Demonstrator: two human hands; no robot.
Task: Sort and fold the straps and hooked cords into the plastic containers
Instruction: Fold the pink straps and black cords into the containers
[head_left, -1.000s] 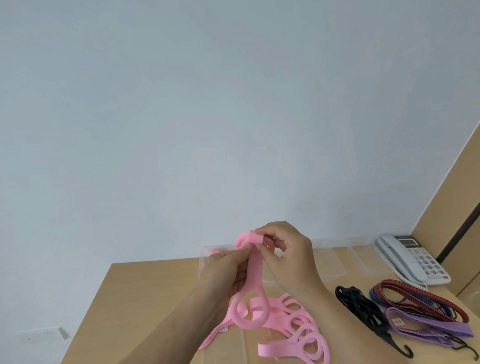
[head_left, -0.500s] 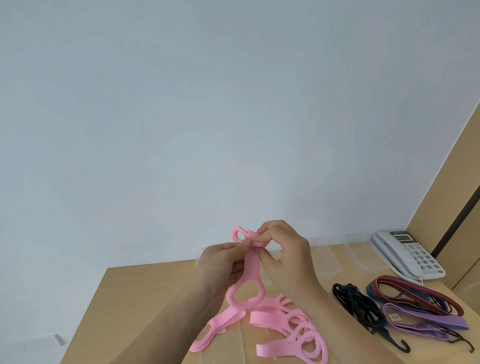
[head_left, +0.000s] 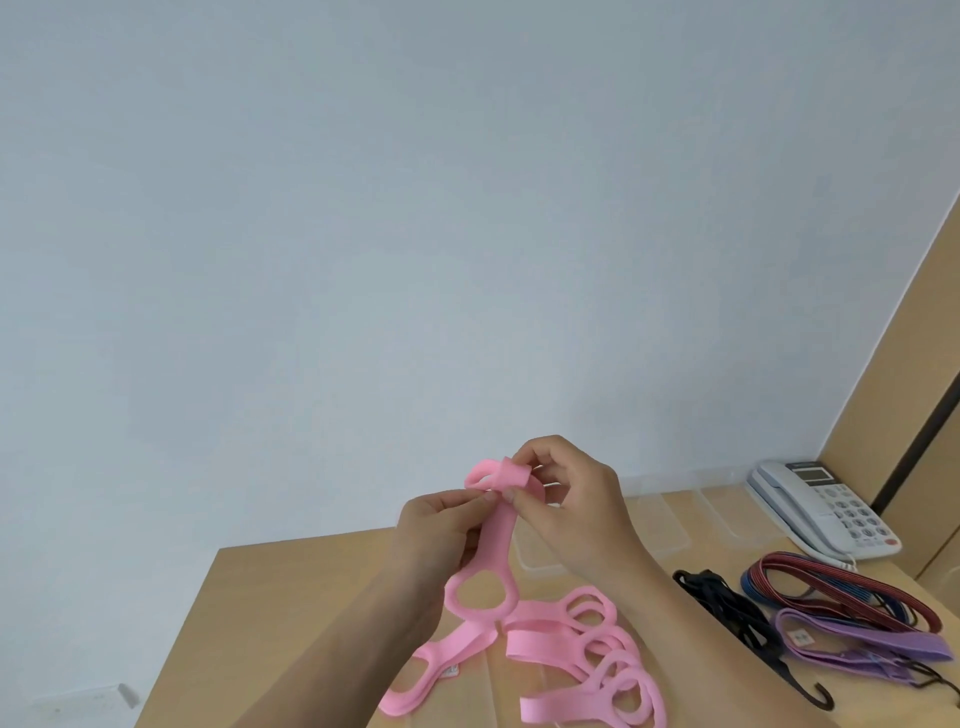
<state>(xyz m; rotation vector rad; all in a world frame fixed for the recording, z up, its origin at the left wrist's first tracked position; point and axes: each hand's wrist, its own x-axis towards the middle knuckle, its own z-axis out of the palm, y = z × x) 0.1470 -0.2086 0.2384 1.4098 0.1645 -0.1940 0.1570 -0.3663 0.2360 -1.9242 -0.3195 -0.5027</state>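
A pink strap with ring ends (head_left: 493, 551) hangs lifted above the wooden table (head_left: 249, 613). My left hand (head_left: 441, 535) pinches its upper part from the left. My right hand (head_left: 571, 509) pinches the folded top end, curling it over. Several more pink straps (head_left: 587, 654) lie in a loose pile below my hands. To the right lie a black hooked cord (head_left: 737, 618), a red and blue hooked cord (head_left: 836, 587) and a purple strap (head_left: 872, 644). Clear plastic containers (head_left: 660, 525) stand behind my hands, partly hidden.
A white desk phone (head_left: 826, 509) sits at the back right corner of the table. A pale wall rises behind the table, and a wooden panel stands at the far right.
The top end of the pink strap has been folded over further between my fingers. Both hands stay raised in about the same place.
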